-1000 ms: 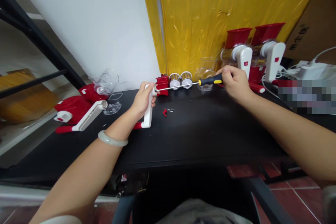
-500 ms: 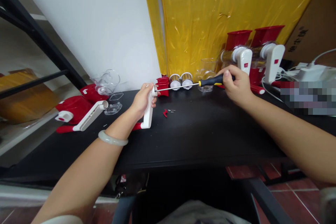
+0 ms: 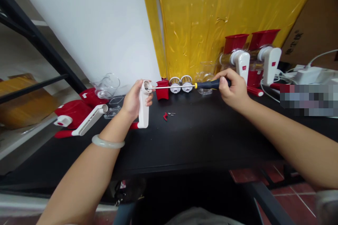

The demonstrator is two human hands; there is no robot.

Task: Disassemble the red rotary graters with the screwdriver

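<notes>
My left hand [image 3: 134, 101] is wrapped round a white crank handle [image 3: 144, 110], held upright with its round socket at the top and its red grip low down. In my right hand [image 3: 233, 88] is a screwdriver [image 3: 207, 84] with a black and yellow handle, held level. Its long shaft points left, and the tip reaches into the crank's socket; what it touches inside is hidden. On the black table below lie a small red part [image 3: 165, 116] and several tiny screws [image 3: 171, 114].
Two grater drums [image 3: 181, 84] and a red hopper [image 3: 162, 89] stand at the wall. Two assembled rotary graters [image 3: 242, 64] are at the back right, near white cables. To the left are red grater bodies [image 3: 72, 114], another white crank [image 3: 89, 121] and clear plastic parts [image 3: 108, 86].
The crank has moved a little left and turned, so its socket faces me more. My right hand and the screwdriver have shifted slightly left and down.
</notes>
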